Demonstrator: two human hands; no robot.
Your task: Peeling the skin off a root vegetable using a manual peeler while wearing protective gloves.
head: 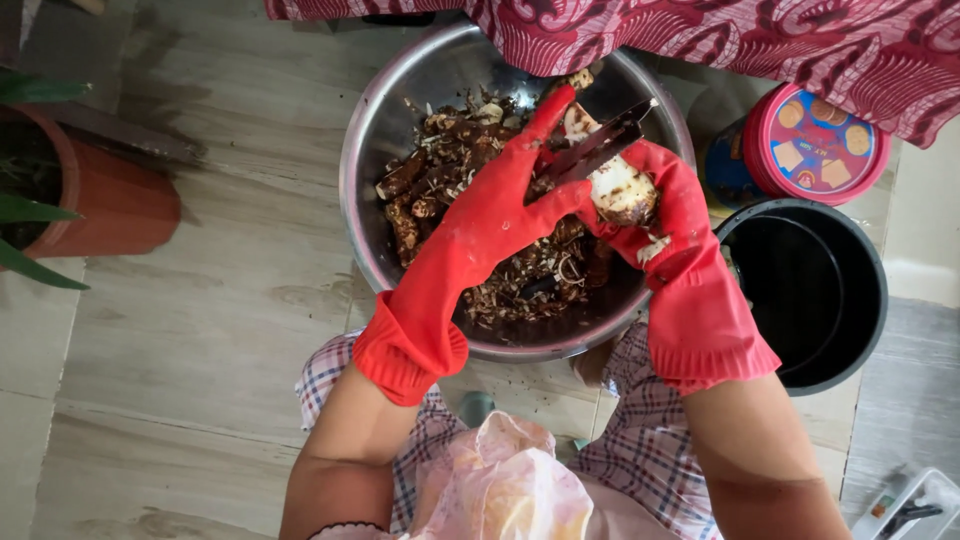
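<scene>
Left hand (500, 215) grips the knife (592, 152), right hand (665, 215) clutches the pale root (622, 190) over the bowl (372, 130) — shallow strokes, blade angled away.

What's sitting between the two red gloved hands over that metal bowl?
In the head view, a knife blade spans from the left hand to the right hand, resting against the partly peeled root.
</scene>
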